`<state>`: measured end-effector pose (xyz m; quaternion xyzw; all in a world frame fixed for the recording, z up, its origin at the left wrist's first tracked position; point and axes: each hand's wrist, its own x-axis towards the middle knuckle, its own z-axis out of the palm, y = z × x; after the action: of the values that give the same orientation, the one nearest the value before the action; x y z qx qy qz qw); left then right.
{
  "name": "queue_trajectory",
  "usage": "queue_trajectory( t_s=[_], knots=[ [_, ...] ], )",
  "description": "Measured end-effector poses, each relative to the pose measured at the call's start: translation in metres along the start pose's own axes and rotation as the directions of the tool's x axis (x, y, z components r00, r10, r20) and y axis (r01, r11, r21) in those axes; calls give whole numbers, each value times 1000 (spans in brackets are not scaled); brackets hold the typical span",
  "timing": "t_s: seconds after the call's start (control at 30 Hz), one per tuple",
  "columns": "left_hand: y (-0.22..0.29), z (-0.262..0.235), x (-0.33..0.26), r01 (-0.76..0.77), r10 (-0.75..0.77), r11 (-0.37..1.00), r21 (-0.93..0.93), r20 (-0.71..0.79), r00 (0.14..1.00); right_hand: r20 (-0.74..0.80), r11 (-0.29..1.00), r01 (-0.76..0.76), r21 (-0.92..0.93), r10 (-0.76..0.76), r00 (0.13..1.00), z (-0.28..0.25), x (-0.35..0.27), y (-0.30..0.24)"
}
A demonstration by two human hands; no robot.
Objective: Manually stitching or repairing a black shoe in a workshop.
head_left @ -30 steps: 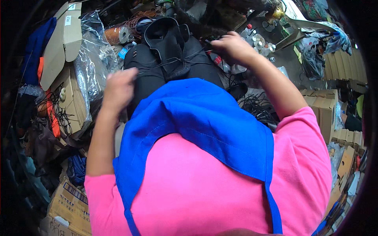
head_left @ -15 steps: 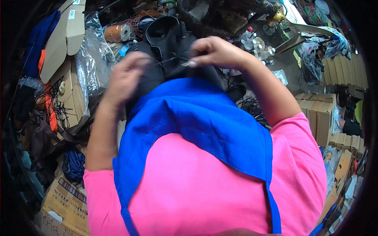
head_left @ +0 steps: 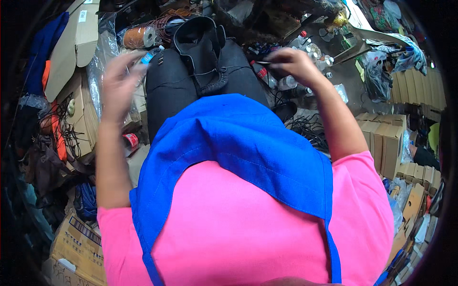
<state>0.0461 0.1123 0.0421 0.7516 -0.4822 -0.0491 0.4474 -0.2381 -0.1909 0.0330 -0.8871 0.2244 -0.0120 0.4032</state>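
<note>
Black shoe found between the two thighs in black trousers, just beyond the blue apron, with open collar turned to the far side and a ridged, stitched-looking edge toward the apron. Noted dark thread running out from the shoe across the thighs on both sides. Observed clear of the shoe: left hand, raised to the left of the left thigh, near a bottle with a blue label; blurred, fingers curled to an extent not readable, so cannot tell whether gripping thread or nothing. Observed to the right of the shoe and apart from it: right hand, fingers bent and drawn narrow, apparently pinching a thin item, kind not determinable at this size. Recorded just below the right fingertips: a bottle with a red label; farther right, a cluster of clear bottles. Recorded beyond the left hand: an orange spool, lying on its side, and a flat cardboard piece at far left. Found beside the right forearm: dark cords in a tangle and, farther right, cardboard boxes in a row.
</note>
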Motion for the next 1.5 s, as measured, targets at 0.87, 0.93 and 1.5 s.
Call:
queue_trajectory(
  t_s=[0.87,0.93,1.5],
  knots=[
    [35,99,58,-125,92,992,-7,716,692,124,829,434,-353,-418,900,47,35,-64],
    [34,98,57,-234,151,972,21,706,692,260,578,535,-616,-492,831,48,33,-83],
    [45,92,11,-93,37,979,184,284,958,89,943,317,99,-326,941,61,44,-49]
  ],
)
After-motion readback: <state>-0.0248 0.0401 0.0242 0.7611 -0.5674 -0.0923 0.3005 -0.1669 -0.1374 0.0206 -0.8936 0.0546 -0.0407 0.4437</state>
